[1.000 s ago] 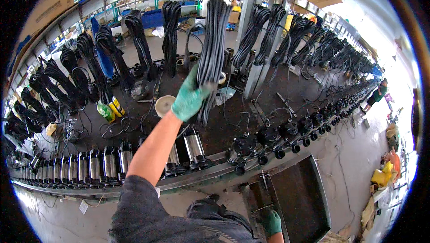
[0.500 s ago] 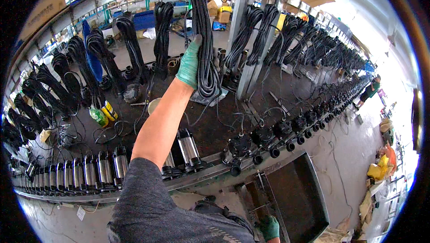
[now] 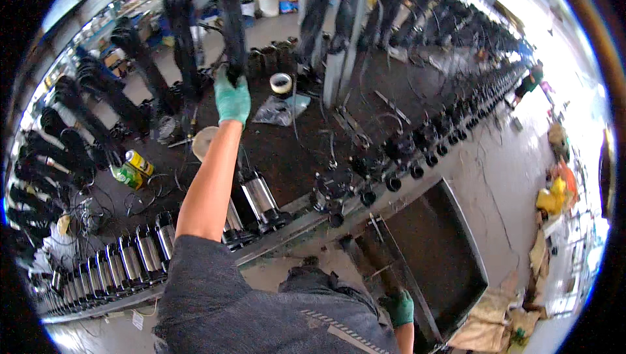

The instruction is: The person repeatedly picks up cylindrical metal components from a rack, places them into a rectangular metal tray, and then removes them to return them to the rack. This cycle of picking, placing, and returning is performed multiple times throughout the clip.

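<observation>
In a green glove, my left hand [image 3: 233, 99] reaches forward over the dark workbench [image 3: 293, 171]. Its fingers close around the lower end of a hanging black cable coil [image 3: 230, 21], though the fingertips are partly lost against the dark coil. To the right of that hand lie a roll of tape [image 3: 281, 83] and a clear plastic bag [image 3: 277, 111]. My right hand [image 3: 401, 308], also gloved in green, is low beside a dark metal cart [image 3: 435, 259]. Its fingers are dark and blurred, so their grip is unclear.
Many black cable coils [image 3: 179, 34] hang from an overhead rail. Metal pump bodies [image 3: 261, 197] line the bench's near edge, with black pump parts [image 3: 332, 191] farther right. Cans [image 3: 139, 163] and loose cables lie left. Another person [image 3: 531, 80] stands at the far right.
My left hand has gone left, from a cable coil held before the upright post to the foot of a hanging coil. The tape roll now shows. My view has shifted; my right hand stays beside the cart.
</observation>
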A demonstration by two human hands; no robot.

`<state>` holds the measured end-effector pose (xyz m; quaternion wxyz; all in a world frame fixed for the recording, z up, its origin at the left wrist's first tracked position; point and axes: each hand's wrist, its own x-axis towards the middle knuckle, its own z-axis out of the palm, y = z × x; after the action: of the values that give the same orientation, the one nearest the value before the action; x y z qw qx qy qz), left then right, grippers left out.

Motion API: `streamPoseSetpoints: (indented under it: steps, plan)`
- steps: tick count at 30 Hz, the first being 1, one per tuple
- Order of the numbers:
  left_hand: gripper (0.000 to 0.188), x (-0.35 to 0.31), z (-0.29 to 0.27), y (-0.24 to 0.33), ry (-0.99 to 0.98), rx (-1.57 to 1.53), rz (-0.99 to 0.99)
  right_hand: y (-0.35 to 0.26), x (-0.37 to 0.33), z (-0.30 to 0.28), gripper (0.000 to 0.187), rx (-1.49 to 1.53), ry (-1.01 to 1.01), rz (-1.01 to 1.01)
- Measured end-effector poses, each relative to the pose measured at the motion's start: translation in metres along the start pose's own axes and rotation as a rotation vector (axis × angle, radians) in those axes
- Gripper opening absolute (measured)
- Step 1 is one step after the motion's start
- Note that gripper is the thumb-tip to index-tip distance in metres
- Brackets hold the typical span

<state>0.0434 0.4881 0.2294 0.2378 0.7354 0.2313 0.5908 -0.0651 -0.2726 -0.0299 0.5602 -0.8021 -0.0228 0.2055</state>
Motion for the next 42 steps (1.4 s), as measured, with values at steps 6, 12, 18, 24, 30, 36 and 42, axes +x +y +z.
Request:
streamPoseSetpoints:
  steps: [6, 12, 18, 24, 30, 36, 42]
  plan:
    - [0.031, -0.168, 0.004, 0.044, -0.612, -0.576, -0.477, -0.035, -0.034, 0.004, 0.039, 0.609, 0.151, 0.508]
    - [0.052, -0.205, 0.05, 0.112, -0.94, -0.833, -0.38, -0.024, -0.044, 0.006, 0.033, 0.702, 0.17, 0.575]
    - [0.024, -0.255, 0.014, 0.155, -1.191, -0.465, -0.391, 0.001, -0.044, 0.028, 0.042, 0.492, 0.074, 0.235]
    - [0.034, -0.285, -0.025, 0.253, -1.173, -0.887, -0.522, -0.083, -0.014, 0.048, 0.042, 0.638, 0.059, 0.395]
    - [0.061, -0.318, -0.017, 0.31, -1.131, -1.283, -0.928, -0.095, -0.036, 0.033, 0.051, 0.492, 0.258, 0.152]
    - [0.06, -0.444, 0.013, 0.229, -1.384, -0.653, -1.008, -0.097, -0.069, -0.035, 0.034, -0.019, 0.447, 0.232]
    - [0.059, -0.526, 0.062, 0.192, -1.594, -0.326, -1.021, -0.096, -0.059, -0.058, 0.032, -0.387, 0.505, 0.181]
